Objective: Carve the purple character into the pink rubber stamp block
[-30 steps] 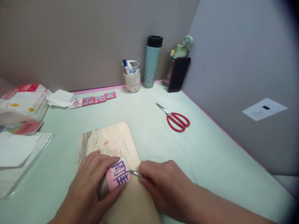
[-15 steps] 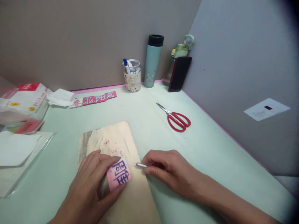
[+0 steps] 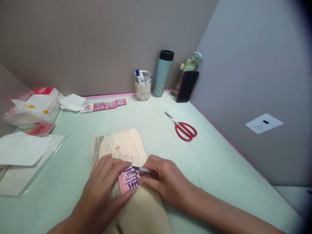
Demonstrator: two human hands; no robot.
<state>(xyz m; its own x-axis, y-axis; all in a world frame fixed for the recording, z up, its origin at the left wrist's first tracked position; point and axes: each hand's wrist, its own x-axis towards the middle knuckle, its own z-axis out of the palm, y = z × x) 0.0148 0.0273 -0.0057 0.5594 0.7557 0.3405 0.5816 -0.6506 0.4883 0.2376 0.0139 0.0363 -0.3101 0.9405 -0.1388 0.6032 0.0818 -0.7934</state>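
Observation:
My left hand (image 3: 104, 185) grips a small pink block (image 3: 129, 181) by its edges, fingers at the top and thumb along the bottom. Its face bears a dark blue Chinese character. Between the fingers of my right hand (image 3: 163, 175) is a slim silver craft knife (image 3: 143, 169), its dark blade at the block's upper edge; whether it cuts in I cannot tell. The right thumb reaches the block's right side. Both hands are over a worn beige board (image 3: 133, 143) with reddish marks on it.
Red-handled scissors (image 3: 184, 129) lie right of the board. Toward the back are a pen jar (image 3: 143, 89), a teal tumbler (image 3: 162, 73), a green bottle (image 3: 188, 65), a leaning phone (image 3: 187, 87) and several pink character tiles (image 3: 109, 105). A tissue pack (image 3: 44, 105) and papers (image 3: 24, 149) occupy the left.
My right hand has moved left, bringing the craft knife from beside the block onto its upper edge. My left hand keeps its hold. The view has shifted slightly.

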